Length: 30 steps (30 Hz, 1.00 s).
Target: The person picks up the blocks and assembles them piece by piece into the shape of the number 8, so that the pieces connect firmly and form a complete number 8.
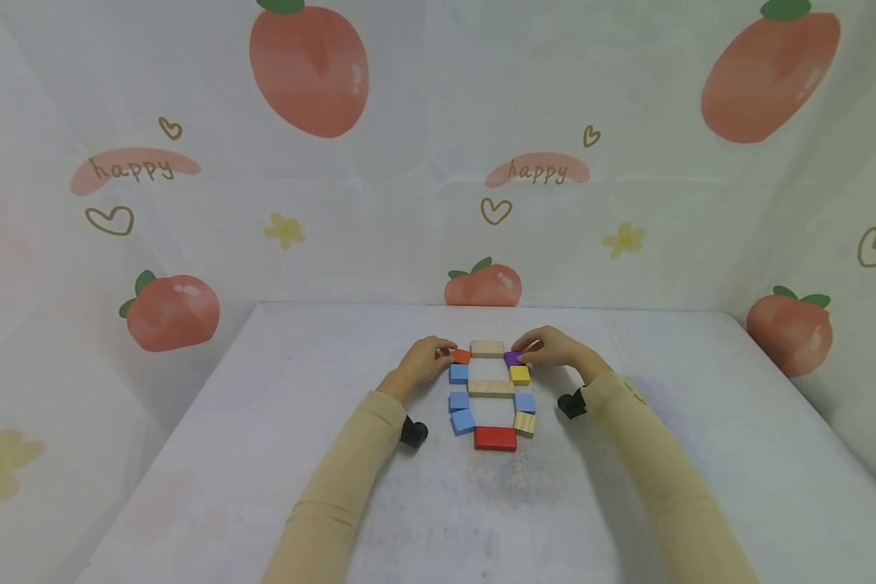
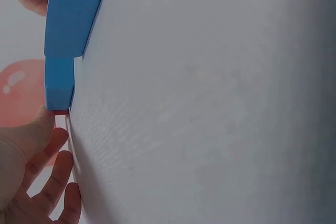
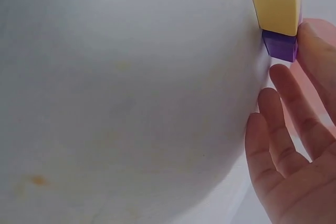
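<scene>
On the white table, small wooden blocks form a closed outline. My left hand (image 1: 427,358) is at its far left corner, thumb and index finger pinching an orange block (image 1: 462,357). In the left wrist view only a thin red-orange strip of that block (image 2: 61,112) shows beyond two blue blocks (image 2: 59,83); the other fingers are spread. At the far right corner my right hand (image 1: 551,347) pinches a purple block (image 1: 512,358) between thumb and index finger. The right wrist view shows this purple block (image 3: 280,45) behind a yellow block (image 3: 275,3).
A plain wooden block (image 1: 487,349) closes the far end and a longer one (image 1: 491,388) crosses the middle. The red block (image 1: 495,439) lies at the near end. Blue blocks (image 1: 458,401) and a striped wooden block (image 1: 525,423) form the sides. A fruit-print cloth (image 1: 409,219) hangs behind.
</scene>
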Tool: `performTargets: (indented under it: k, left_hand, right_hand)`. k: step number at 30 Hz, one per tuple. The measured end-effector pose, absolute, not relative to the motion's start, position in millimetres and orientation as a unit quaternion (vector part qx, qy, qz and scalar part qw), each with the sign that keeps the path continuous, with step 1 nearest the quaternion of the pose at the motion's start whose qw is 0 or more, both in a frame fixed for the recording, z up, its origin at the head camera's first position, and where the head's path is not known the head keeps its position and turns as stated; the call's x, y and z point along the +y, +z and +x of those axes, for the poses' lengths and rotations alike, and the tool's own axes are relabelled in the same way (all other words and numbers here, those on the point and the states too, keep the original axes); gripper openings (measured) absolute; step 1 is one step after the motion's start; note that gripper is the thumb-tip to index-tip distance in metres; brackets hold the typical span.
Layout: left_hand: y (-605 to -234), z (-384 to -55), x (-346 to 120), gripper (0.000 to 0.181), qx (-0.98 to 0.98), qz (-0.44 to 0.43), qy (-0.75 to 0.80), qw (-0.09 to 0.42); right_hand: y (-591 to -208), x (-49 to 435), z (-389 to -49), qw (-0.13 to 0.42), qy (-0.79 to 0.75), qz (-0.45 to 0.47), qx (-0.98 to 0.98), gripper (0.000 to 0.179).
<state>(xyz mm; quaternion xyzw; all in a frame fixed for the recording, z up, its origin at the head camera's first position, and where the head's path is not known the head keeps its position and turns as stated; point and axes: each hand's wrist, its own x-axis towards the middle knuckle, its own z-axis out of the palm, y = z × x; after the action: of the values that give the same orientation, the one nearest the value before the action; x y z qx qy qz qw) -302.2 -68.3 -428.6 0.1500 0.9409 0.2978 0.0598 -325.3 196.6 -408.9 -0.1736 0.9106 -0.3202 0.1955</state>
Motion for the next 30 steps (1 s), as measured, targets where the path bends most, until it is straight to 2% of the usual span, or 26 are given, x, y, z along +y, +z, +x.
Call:
performTargets:
  k: [20,30]
  left_hand:
    - [-429.2,-302.6,-68.7,0.031,0.941,0.142,0.299,0.071]
    - [-429.1,-301.8,-69.3,0.031,0.940,0.145,0.300,0.068]
  right_hand:
    - [-416.6,196.0,-328.2,0.195,-0.320,-0.149,0.915,0.031]
    - [-413.6,195.9,-329.4,0.197,-0.322,-0.167,0.911,0.031]
